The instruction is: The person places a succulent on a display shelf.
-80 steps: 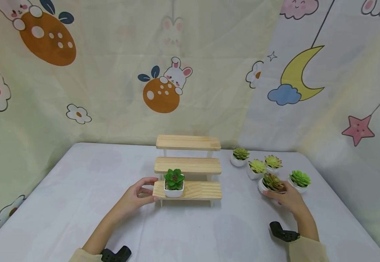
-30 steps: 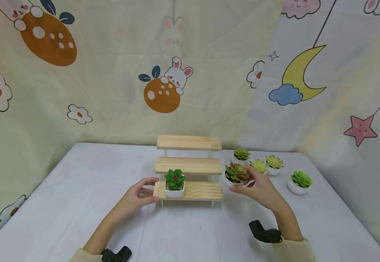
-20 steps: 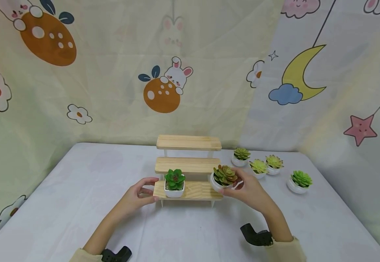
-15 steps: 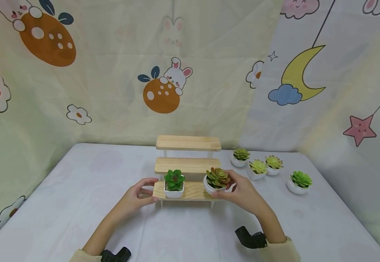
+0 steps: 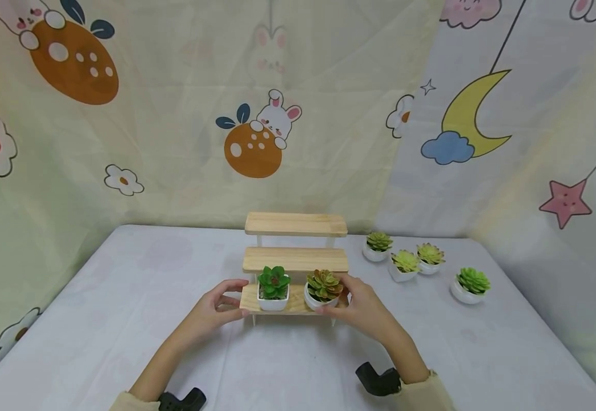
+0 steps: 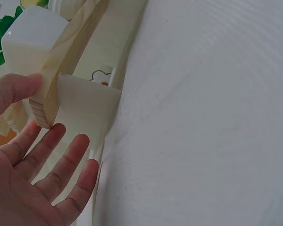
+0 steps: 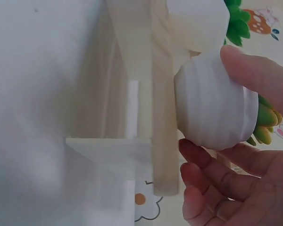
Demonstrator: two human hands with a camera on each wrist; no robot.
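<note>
A three-tier wooden plant stand (image 5: 295, 260) stands toward the back of the table. My left hand (image 5: 217, 303) grips the left end of its lowest board (image 6: 68, 52) between thumb and fingers; the other fingers are spread below the board in the left wrist view. A dark green succulent (image 5: 273, 282) in a square white pot sits on that board's left part. On the right part is a reddish-green succulent (image 5: 325, 285), its round white pot (image 7: 212, 103) held between the thumb and fingers of my right hand (image 5: 362, 305). The pot appears to touch the board.
Several more potted succulents stand right of the stand: a green one (image 5: 379, 242) at the back, two yellow-green ones (image 5: 405, 261) close together, and a bright green one (image 5: 471, 282) farther right. A patterned cloth wall (image 5: 185, 142) rises behind the white table (image 5: 288, 365).
My right hand has carried the reddish-green succulent left from the group on the table to the lowest board. My left hand has stayed on the stand's end.
</note>
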